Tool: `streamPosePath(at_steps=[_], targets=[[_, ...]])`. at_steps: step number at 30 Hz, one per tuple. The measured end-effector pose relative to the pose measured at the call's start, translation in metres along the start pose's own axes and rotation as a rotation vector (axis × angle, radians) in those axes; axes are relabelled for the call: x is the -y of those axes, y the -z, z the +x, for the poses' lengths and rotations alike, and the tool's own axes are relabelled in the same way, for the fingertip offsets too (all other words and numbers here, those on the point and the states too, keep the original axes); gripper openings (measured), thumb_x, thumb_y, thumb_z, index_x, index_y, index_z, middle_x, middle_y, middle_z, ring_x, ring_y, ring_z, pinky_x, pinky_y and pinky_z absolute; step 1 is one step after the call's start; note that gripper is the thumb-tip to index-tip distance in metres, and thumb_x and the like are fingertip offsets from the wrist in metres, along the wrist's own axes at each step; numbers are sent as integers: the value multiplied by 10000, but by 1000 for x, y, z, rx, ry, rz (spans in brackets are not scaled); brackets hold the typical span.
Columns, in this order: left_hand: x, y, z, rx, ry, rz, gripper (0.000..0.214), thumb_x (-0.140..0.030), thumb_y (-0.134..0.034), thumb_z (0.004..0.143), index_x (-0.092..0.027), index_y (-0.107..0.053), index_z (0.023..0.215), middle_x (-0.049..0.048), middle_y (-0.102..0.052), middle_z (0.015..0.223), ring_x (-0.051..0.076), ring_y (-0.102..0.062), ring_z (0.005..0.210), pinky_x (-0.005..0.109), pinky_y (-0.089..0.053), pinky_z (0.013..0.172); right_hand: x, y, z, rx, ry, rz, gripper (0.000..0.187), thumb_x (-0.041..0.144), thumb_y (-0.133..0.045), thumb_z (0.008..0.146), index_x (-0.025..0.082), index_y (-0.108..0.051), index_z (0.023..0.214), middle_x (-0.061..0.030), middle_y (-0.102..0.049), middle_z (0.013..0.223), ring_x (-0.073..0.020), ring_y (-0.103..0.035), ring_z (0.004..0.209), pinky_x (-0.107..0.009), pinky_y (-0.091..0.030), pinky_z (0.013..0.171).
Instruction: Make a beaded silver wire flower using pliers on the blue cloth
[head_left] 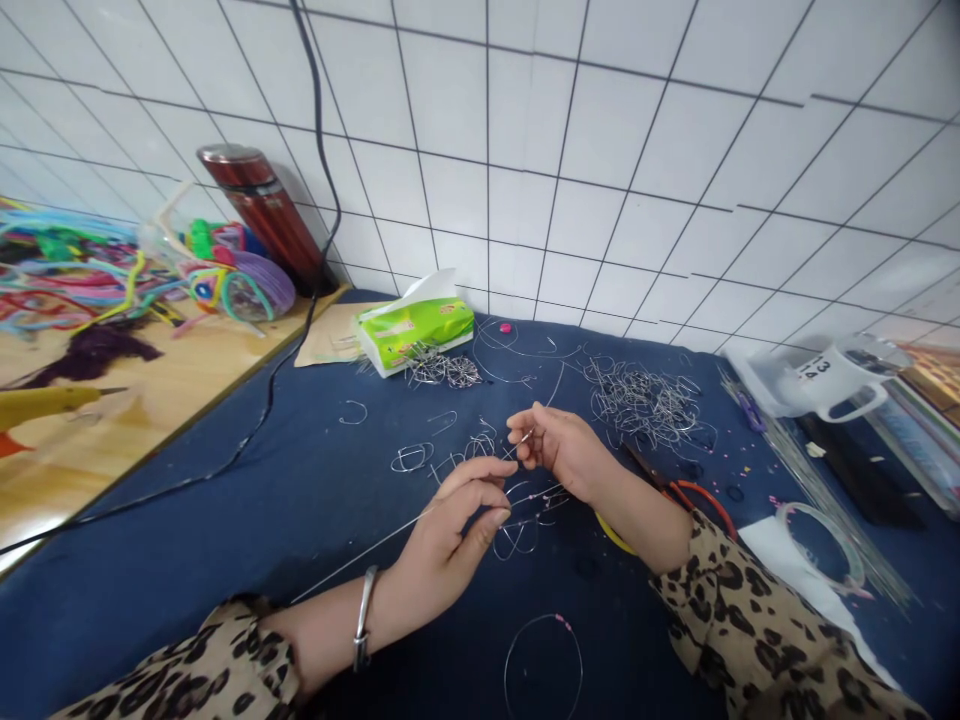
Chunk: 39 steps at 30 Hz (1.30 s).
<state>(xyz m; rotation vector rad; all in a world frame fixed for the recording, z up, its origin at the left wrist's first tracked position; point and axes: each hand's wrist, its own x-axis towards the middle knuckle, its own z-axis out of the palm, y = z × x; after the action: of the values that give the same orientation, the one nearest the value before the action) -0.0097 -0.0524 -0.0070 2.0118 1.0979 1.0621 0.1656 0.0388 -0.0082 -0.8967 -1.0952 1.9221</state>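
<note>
My left hand (457, 540) is closed in a pinch on a long thin silver wire (360, 560) that runs down and left over the dark blue cloth (225, 540). My right hand (559, 450) pinches the wire's other end, where small pink beads (536, 495) sit near bent wire loops. Both hands hover just above the cloth, close together. A round wire ring with pink beads (544, 660) lies in front of me.
A heap of bent wire pieces (649, 400) lies behind my right hand. A green tissue pack (416, 330), a red flask (270, 215), coloured pipe cleaners (97, 270), a white mug (832, 385), straight wires (832, 500), red-handled pliers (694, 495) and a black cable (247, 440) surround the work area.
</note>
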Motion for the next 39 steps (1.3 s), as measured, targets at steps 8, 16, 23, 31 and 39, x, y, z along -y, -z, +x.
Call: streamPosePath(at_steps=[8,16,23,31,39], targets=[[5,-3,2,-12,121,-107,103,-190,-463,884,-189,-566,877,81,-398,1349,206,-448,1198,403,-371,1001,4,8,2,-61,6,0,323,471,-566,795,156,-624,835,31,-508,644,-60,-449,495,-216,-352,473],[9,-4,2,35,278,-247,163,-285,-472,882,-184,-569,798,81,-339,1413,241,-445,1220,431,-377,997,5,16,-1,-174,-2,143,304,456,-600,771,155,-613,811,22,-515,638,-72,-458,518,-217,-360,473],[7,-4,1,79,308,-351,161,-299,-480,876,-182,-561,801,84,-448,1276,198,-545,1062,388,-440,916,16,59,-23,-441,72,88,285,441,-625,756,163,-618,820,2,-555,670,-76,-465,540,-207,-372,472],[3,-6,-1,137,237,-302,170,-321,-473,880,-192,-580,850,80,-522,1124,201,-505,1053,376,-418,893,22,89,-38,-536,25,8,244,384,-592,795,151,-626,860,-29,-605,695,-83,-487,539,-198,-390,461],[3,-6,-2,135,215,-294,153,-294,-476,879,-188,-575,830,74,-539,1075,186,-518,1016,343,-422,861,27,90,-48,-499,-67,-103,222,333,-595,790,141,-615,900,-64,-627,764,-94,-500,557,-222,-408,467]])
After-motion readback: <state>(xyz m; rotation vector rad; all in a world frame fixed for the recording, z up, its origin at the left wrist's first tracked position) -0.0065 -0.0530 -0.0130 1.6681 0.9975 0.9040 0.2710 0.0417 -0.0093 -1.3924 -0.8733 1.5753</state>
